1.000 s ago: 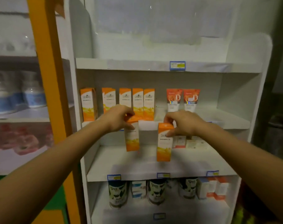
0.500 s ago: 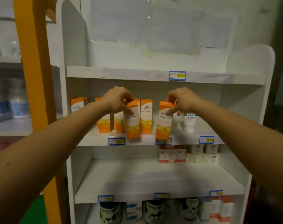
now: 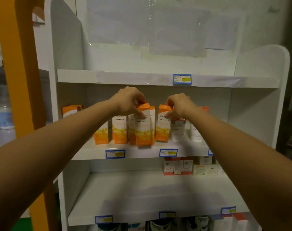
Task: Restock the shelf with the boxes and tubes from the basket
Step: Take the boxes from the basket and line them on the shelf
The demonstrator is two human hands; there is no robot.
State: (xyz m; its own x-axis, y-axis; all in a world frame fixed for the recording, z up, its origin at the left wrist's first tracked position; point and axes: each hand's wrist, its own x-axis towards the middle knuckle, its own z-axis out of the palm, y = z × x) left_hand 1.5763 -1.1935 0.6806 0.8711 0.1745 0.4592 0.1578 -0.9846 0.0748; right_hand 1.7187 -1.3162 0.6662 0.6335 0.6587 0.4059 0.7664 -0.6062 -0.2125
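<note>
The left hand [image 3: 128, 100] is pinching the top of the left box [image 3: 143, 129], an orange carton. The thumb is lying on the printed front and the fingers are curling over the flap, so its grip is holding that carton. The left box is standing with its long axis almost vertical, its top leaning slightly left and its printed face turned out toward the person. Its base is sitting at the front lip of the middle shelf [image 3: 142, 154], ahead of the row.

The right hand [image 3: 179, 105] is holding the right box [image 3: 162, 129] by its top corner, and its grip is likewise closed round the carton. This box is also standing upright, top tipping slightly right and face outward, level with the row.

Five more orange boxes [image 3: 119, 129] are standing along the same shelf, making seven in all. One is at the far left, partly hidden by the left forearm; three are in the middle; one is showing just behind the left box.

Two white tubes [image 3: 177, 132] are standing just beside the right box, bounding the space on that side, and the right forearm is crossing in front of them.

Three blue price labels [image 3: 115, 154] are sitting on this shelf's edge, the third cut off by the arm. On the shelf below, three small red-and-white boxes [image 3: 177, 166] are standing at the back. An orange post [image 3: 17, 80] is rising at the left.
</note>
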